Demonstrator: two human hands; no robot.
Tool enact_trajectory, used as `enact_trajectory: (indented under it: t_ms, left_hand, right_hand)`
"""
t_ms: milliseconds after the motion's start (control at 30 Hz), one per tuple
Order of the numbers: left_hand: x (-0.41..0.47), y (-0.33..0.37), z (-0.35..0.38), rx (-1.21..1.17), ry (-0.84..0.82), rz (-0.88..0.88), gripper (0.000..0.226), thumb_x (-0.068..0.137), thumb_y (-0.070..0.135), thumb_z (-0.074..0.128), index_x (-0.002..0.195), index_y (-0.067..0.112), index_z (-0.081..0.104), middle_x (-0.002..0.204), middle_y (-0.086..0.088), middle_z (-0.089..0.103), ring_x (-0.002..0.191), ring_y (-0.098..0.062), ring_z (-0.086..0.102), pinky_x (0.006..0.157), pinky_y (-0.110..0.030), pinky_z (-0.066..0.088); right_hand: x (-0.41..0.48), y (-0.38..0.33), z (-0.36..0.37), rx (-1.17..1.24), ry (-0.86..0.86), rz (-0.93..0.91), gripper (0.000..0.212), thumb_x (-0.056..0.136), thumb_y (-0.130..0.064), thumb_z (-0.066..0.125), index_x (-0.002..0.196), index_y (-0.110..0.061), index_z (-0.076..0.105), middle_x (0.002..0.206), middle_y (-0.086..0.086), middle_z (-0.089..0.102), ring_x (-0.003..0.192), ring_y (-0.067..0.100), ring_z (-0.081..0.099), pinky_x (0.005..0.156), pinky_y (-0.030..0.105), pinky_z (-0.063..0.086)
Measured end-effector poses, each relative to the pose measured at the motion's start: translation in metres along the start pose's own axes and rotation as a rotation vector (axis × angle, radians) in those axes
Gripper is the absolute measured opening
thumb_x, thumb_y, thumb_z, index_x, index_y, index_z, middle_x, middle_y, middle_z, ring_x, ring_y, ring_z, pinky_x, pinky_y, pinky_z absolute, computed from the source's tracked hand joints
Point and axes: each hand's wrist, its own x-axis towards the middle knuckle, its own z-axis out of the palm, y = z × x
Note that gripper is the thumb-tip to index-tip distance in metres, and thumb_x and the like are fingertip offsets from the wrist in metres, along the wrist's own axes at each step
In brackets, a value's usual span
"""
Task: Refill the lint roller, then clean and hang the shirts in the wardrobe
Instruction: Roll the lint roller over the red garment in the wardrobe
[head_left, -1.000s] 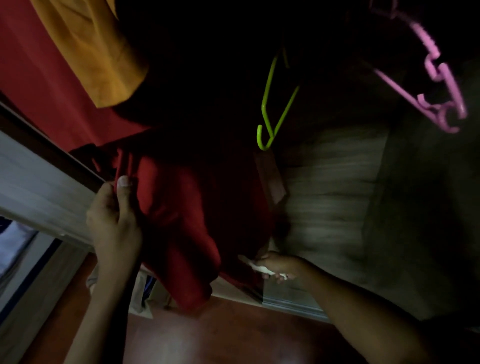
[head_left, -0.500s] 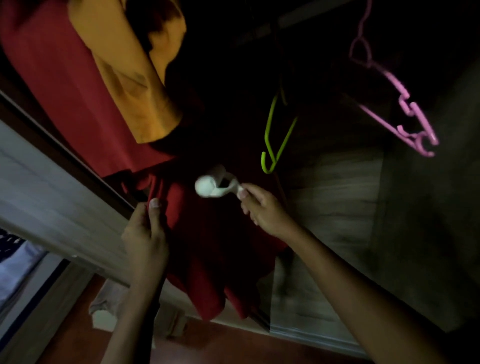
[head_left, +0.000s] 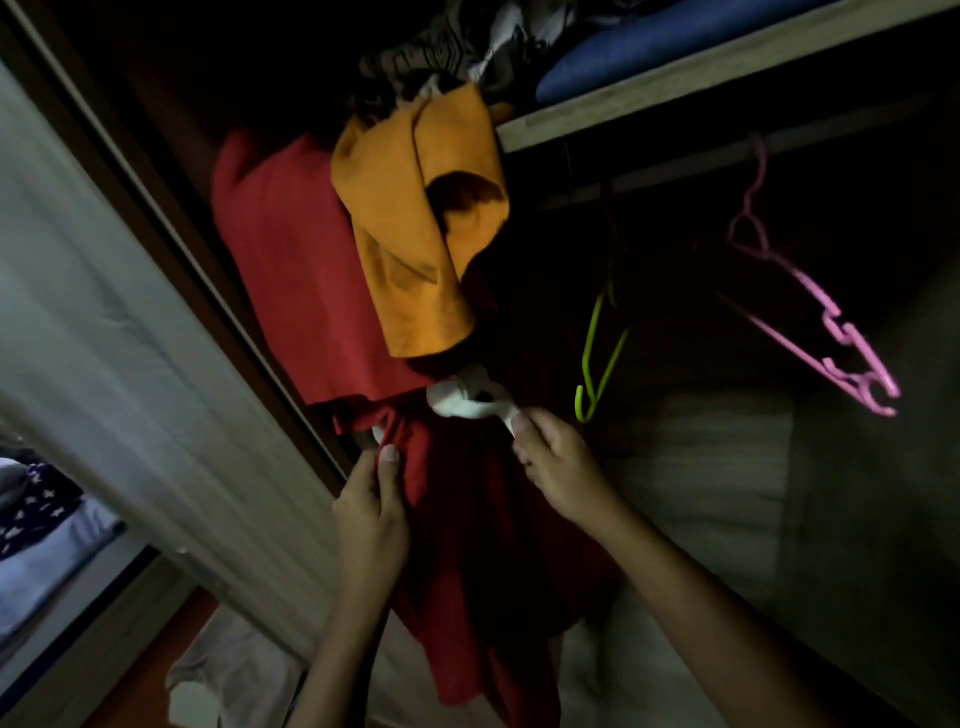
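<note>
— Grip status?
— Right hand: fingers pinched on the handle of one white lint roller, roller head pressed against the dark red shirt. Left hand: thumb and fingers pinching that shirt's left edge.

— Count of garments hanging?
— Three visible: one dark red shirt, one brighter red shirt behind it, one orange shirt overlapping both.

— Hangers?
— Two bare: one green hanger, one pink hanger, both on the rail to the right.

— Container?
— One wardrobe, dim inside; upper shelf holds a blue item and patterned fabric.

— Roller condition?
— White, blurred; sheet state cannot be told.
</note>
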Motion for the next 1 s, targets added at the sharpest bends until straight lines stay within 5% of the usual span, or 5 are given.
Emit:
enact_trajectory:
  t_ms: [267,400,500,733,1000]
  left_hand:
    - [0.005,0.001,-0.001,-0.009,0.042,0.017,0.038,0.104,0.022,0.044,0.066,0.023,0.042,0.056,0.006,0.043,0.053,-0.003,0.048,0.053,-0.023,0.032]
    - [0.003,0.003,-0.002,-0.034,0.041,0.032,0.041,0.104,0.019,0.045,0.064,0.029,0.040,0.054,0.008,0.040,0.053,-0.004,0.047,0.051,-0.016,0.034]
    - [0.004,0.000,-0.001,-0.022,0.053,0.048,0.042,0.103,0.018,0.046,0.063,0.028,0.039,0.053,0.009,0.045,0.053,-0.003,0.046,0.052,-0.015,0.033]
    - [0.005,0.000,-0.004,-0.017,0.053,0.028,0.039,0.104,0.022,0.044,0.065,0.021,0.039,0.057,0.006,0.040,0.053,-0.005,0.045,0.052,-0.018,0.034]
    - [0.009,-0.005,-0.004,-0.017,0.065,0.016,0.039,0.103,0.021,0.044,0.065,0.016,0.040,0.057,0.005,0.038,0.051,-0.005,0.042,0.051,-0.017,0.032]
  right_hand:
    - [-0.061,0.080,0.021,-0.203,-0.182,0.092,0.037,0.095,-0.054,0.042,0.102,-0.024,0.063,0.084,-0.027,0.062,0.078,-0.009,0.055,0.077,0.016,0.040]
    - [-0.082,0.099,0.027,-0.244,-0.264,0.183,0.036,0.098,-0.051,0.041,0.099,-0.023,0.064,0.070,-0.025,0.057,0.065,-0.007,0.050,0.066,0.016,0.038]
    - [-0.049,0.075,0.024,-0.195,-0.168,0.144,0.023,0.103,-0.030,0.043,0.091,-0.024,0.062,0.062,-0.024,0.055,0.056,-0.006,0.047,0.059,0.013,0.035]
    - [0.011,0.039,0.016,-0.090,0.065,0.133,0.022,0.100,-0.044,0.043,0.095,-0.034,0.062,0.071,-0.014,0.055,0.060,-0.004,0.050,0.059,0.018,0.038]
    - [-0.080,0.130,0.037,-0.335,-0.327,0.275,0.025,0.102,-0.038,0.040,0.094,-0.026,0.060,0.065,-0.014,0.051,0.053,-0.008,0.047,0.058,0.014,0.036]
